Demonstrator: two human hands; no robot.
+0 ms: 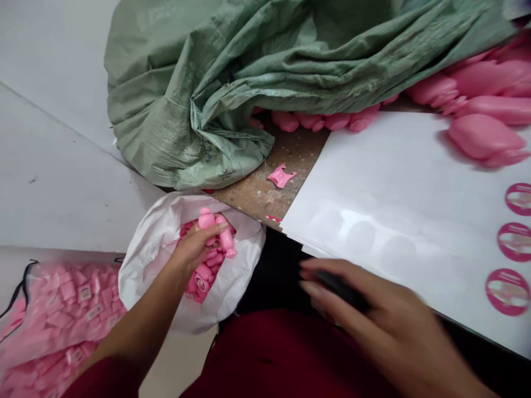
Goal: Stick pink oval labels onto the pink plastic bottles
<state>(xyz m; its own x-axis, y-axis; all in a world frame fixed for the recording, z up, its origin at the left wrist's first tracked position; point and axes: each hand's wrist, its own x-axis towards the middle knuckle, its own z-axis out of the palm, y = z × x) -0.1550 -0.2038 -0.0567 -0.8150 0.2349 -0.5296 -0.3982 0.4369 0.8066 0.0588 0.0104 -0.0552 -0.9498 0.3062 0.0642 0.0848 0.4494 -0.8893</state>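
Observation:
Over the mouth of a white bag [145, 237], my left hand [201, 240] is closed on small pink bottles [226, 237]. More pink pieces [203, 276], one with a round label, lie inside that bag beneath the hand. My right hand [373, 309], blurred by motion, is closed around a dark, elongated object [342, 290] near the table's front edge. Beside it on the table are white sheets [373, 166] with round pink stickers [508, 292] at their right side.
A large green sack [166, 110] lies across the back of the table, with pink bottles [485, 138] by it. One pink scrap [282, 176] rests on the brown tabletop [253, 193]. Clear bags of pink pieces [62, 309] stand at lower left.

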